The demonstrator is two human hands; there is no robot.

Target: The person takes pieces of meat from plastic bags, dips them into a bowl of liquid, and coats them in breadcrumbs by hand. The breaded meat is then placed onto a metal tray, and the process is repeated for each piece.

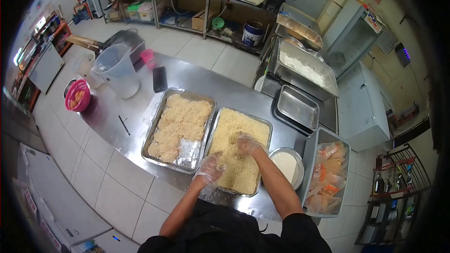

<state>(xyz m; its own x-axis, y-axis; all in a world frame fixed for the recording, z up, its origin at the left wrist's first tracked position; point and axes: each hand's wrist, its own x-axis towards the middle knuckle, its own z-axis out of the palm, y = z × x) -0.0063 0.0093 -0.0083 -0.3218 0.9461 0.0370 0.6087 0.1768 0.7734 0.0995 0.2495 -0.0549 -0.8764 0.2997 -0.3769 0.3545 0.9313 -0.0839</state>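
Both my hands wear clear plastic gloves and work at a metal tray (271,133) filled with pale yellow breadcrumbs (240,124). My right hand (249,144) is in the middle of the crumbs, its fingers curled down into them; whether a piece lies under the fingers is hidden. At the tray's near left edge, my left hand (212,168) is held with its fingers partly spread, crumbs stuck to the glove. Just left stands a second metal tray (146,144) with flat breaded pieces (180,122) laid over most of it. To the right sits a round bowl of whitish batter (285,167).
A grey bin with plastic bags (326,171) stands at the right. Beyond the trays are a black phone (160,79), a clear jug (119,72), a pink cup (147,58) and a pink basket of eggs (77,96). A pen (123,125) lies left; a flour tray (304,68) is back right.
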